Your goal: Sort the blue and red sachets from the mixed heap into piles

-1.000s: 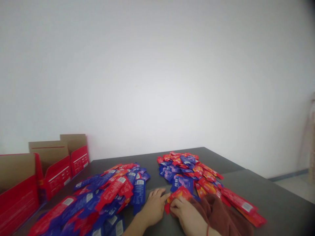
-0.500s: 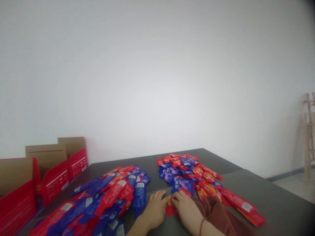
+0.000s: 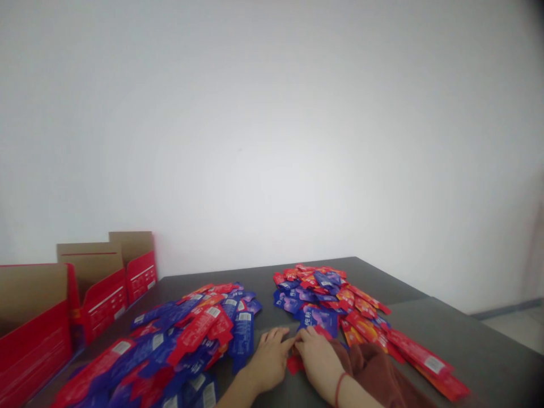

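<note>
A small red sachet (image 3: 293, 364) lies low between my two hands at the near part of the table, mostly covered by my right hand. My right hand (image 3: 318, 358) is closed over it, fingers bent, with a red cord round the wrist. Just left of it, my left hand (image 3: 271, 358) rests with its fingers stretched forward and apart from the thumb. Its thumb points right and meets the right hand's fingertips beside the sachet. A purple sachet (image 3: 317, 320) lies just beyond the right hand. Brown cloth (image 3: 374, 371) bunches against the right wrist.
A heap of red and blue sachets (image 3: 199, 328) spreads over the left of the dark table (image 3: 425, 334). Another heap of orange, red and purple sachets (image 3: 331, 286) runs back on the right. Open red cartons (image 3: 102, 303) line the left edge. A white wall (image 3: 272, 141) stands behind.
The view has swung slightly to the right, so everything is shifted a little. Both hands stay together around the red sachet, with only slight finger movement.
</note>
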Motion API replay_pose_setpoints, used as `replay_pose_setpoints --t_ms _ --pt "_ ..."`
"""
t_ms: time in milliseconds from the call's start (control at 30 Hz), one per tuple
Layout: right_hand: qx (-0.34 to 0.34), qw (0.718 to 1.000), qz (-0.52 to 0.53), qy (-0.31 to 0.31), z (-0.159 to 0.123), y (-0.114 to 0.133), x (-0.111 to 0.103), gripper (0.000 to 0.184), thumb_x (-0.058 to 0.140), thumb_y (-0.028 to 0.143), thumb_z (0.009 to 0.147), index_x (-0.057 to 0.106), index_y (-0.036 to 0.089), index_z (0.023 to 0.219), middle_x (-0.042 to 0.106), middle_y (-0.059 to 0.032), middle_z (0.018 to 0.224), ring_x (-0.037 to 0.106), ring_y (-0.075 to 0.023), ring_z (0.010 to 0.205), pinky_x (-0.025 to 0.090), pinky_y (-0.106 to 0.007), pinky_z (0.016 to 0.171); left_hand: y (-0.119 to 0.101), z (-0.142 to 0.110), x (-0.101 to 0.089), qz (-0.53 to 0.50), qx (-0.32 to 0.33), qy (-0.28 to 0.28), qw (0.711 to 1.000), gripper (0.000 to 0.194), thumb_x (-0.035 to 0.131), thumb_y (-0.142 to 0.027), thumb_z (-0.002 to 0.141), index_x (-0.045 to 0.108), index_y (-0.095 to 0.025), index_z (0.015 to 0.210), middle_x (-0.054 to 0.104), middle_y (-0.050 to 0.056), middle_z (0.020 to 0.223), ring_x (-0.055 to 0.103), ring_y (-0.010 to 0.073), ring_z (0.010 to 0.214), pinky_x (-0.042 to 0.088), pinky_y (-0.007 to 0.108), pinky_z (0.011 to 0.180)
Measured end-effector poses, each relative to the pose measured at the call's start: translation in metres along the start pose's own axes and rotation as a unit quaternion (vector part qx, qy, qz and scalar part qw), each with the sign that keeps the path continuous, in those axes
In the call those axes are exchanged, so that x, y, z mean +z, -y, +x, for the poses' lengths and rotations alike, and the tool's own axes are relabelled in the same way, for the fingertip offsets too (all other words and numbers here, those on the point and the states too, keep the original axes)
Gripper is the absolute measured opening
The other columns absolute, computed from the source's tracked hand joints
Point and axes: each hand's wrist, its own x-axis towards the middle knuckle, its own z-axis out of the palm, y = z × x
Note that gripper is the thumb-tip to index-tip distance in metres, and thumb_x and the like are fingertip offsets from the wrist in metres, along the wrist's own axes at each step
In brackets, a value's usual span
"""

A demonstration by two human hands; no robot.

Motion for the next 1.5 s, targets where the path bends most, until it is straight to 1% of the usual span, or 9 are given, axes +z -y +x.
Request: replay_pose_setpoints --t_ms 233,367,500,700,933,1067,1233,1400,1500 --pt "0.056 0.998 -0.015 -0.021 -0.018 -0.042 -0.010 0.040 0.036 0.006 0.089 0.071 0.013 0.108 0.064 -0.0154 0.115 0.054 -0.0280 0.105 0.043 -0.037 0.086 0.005 0.000 0.003 -0.023 0.009 -0.023 0.999 0.059 0.041 -0.010 0.083 0.049 -0.032 0.137 0.042 0.005 0.144 0.034 0.0235 0.133 0.025 0.042 0.109" --pt "0.025 0.999 0.007 -0.019 -0.040 -0.036 0.000 0.049 0.035 0.000 0.084 0.066 0.015 0.117 0.063 -0.0121 0.120 0.053 -0.0255 0.109 0.039 -0.035 0.095 -0.004 0.008 0.008 -0.090 -0.039 -0.069 0.993 0.041 0.050 -0.017 0.081 0.061 -0.028 0.119 0.050 0.003 0.135 0.039 0.0224 0.127 0.026 0.038 0.106" --pt "0.010 0.994 0.102 -0.027 -0.044 -0.023 0.009 0.042 0.038 0.002 0.081 0.070 0.018 0.102 0.066 -0.0087 0.109 0.056 -0.0230 0.100 0.041 -0.033 0.089 -0.030 0.016 0.015 -0.128 -0.072 -0.080 0.986 0.033 0.070 -0.034 0.069 0.059 -0.021 0.098 0.056 0.004 0.115 0.046 0.0245 0.112 0.034 0.034 0.096" --pt "-0.024 0.959 0.271 -0.080 -0.039 -0.036 0.002 0.028 0.041 0.012 0.081 0.068 0.020 0.081 0.066 -0.0058 0.089 0.059 -0.0191 0.085 0.045 -0.030 0.079 -0.043 0.021 0.026 -0.126 -0.154 -0.071 0.977 0.027 0.073 -0.027 0.064 0.054 -0.020 0.081 0.057 0.001 0.102 0.049 0.0237 0.103 0.035 0.032 0.087" --pt "0.028 0.919 0.310 -0.243 -0.042 -0.067 -0.031 0.036 0.040 0.024 0.086 0.070 0.024 0.106 0.065 -0.0086 0.112 0.057 -0.0237 0.108 0.043 -0.041 0.099 -0.026 0.020 0.001 -0.308 -0.080 -0.118 0.941 0.008 0.048 -0.013 0.080 0.050 -0.020 0.078 0.057 -0.002 0.077 0.054 0.0166 0.077 0.039 0.025 0.070" --pt "0.057 0.891 0.317 -0.320 -0.043 -0.075 -0.036 0.038 0.038 0.028 0.088 0.067 0.024 0.113 0.062 -0.0084 0.118 0.054 -0.0236 0.114 0.040 -0.044 0.103 -0.021 0.009 -0.032 -0.243 0.047 -0.176 0.953 0.012 0.045 -0.014 0.085 0.055 -0.020 0.087 0.060 0.000 0.091 0.054 0.0170 0.087 0.040 0.026 0.079" --pt "0.014 0.953 0.255 -0.166 -0.046 -0.053 -0.010 0.040 0.039 0.019 0.085 0.066 0.021 0.115 0.063 -0.0091 0.119 0.055 -0.0225 0.113 0.040 -0.039 0.102 -0.012 0.002 -0.034 -0.240 0.092 0.036 0.966 0.009 0.060 -0.028 0.082 0.064 -0.020 0.083 0.062 -0.002 0.081 0.057 0.0160 0.076 0.042 0.023 0.070" --pt "-0.001 0.993 0.089 -0.078 -0.047 -0.034 0.008 0.038 0.045 0.012 0.080 0.067 0.021 0.110 0.063 -0.0091 0.117 0.054 -0.0247 0.107 0.039 -0.036 0.094 0.003 0.005 -0.013 -0.198 -0.028 -0.071 0.977 0.023 0.056 -0.017 0.075 0.062 -0.018 0.097 0.060 0.000 0.089 0.055 0.0166 0.080 0.042 0.025 0.072" --pt "-0.009 0.995 0.070 -0.074 -0.041 -0.028 0.008 0.028 0.043 0.013 0.085 0.068 0.022 0.094 0.064 -0.0067 0.102 0.055 -0.0219 0.094 0.040 -0.033 0.084 0.007 0.004 -0.005 -0.142 -0.017 -0.048 0.989 0.036 0.057 -0.013 0.072 0.064 -0.023 0.106 0.058 0.000 0.093 0.054 0.0184 0.088 0.040 0.028 0.080"
